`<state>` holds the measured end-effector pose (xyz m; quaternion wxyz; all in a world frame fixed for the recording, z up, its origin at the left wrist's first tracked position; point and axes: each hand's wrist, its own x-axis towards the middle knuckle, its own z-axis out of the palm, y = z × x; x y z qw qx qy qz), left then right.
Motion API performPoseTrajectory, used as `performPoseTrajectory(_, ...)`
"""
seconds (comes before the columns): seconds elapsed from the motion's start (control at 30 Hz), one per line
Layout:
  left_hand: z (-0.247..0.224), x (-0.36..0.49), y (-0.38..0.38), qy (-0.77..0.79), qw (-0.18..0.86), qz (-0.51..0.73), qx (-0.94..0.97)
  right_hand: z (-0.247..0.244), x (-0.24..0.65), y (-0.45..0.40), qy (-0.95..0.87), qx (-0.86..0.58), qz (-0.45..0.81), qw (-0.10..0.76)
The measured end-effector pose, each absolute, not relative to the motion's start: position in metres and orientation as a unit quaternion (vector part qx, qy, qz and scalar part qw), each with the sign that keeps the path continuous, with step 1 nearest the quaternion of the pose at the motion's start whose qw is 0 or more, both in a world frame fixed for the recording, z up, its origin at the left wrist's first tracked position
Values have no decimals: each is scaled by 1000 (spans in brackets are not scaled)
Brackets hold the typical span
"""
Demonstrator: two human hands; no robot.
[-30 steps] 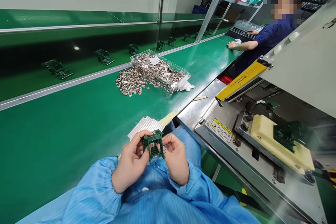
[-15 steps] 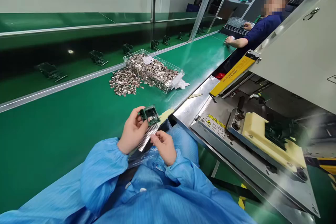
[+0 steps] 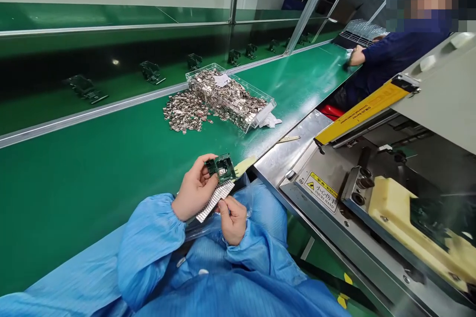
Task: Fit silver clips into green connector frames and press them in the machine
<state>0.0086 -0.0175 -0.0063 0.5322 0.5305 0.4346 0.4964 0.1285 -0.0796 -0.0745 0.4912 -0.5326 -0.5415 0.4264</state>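
Head view: just below centre of the frame, a dark green part (image 3: 225, 169) in the left hand (image 3: 195, 190), fingers clasped around its left end. Directly below, a sheet of pale strips (image 3: 213, 203), slanted; unclear whether also gripped by the left hand. At its lower right edge, the right hand (image 3: 234, 220), fingers pinched together; impossible to tell whether around a strip. Beyond, on the green bench (image 3: 92, 178), a clear box (image 3: 268, 110) full of small metal pieces beside a loose pile (image 3: 185, 111). Lower right, a machine (image 3: 344, 240); upper right, a person in dark blue (image 3: 401, 54).
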Motion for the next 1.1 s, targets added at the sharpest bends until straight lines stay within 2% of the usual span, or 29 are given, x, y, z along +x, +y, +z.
performPoseTrajectory(0.27,-1,6,-15,438,522,521,514,-90,165,-60,-582,-580,427,377)
performPoseTrajectory(0.43,2,-1,-28,421,555,503,511,-55,186,-68,-575,-594,435,358)
performPoseTrajectory(0.5,2,-2,-36,415,568,487,518,-30,188,-70,-580,-573,436,381)
performPoseTrajectory(0.6,3,0,-42,422,564,469,533,4,182,-68,-593,-522,392,471)
performPoseTrajectory(0.73,5,3,-45,429,551,470,539,19,160,-59,-562,-494,358,558)
performPoseTrajectory(1.1,8,4,-46,404,534,488,559,12,132,-55,-541,-551,317,551)
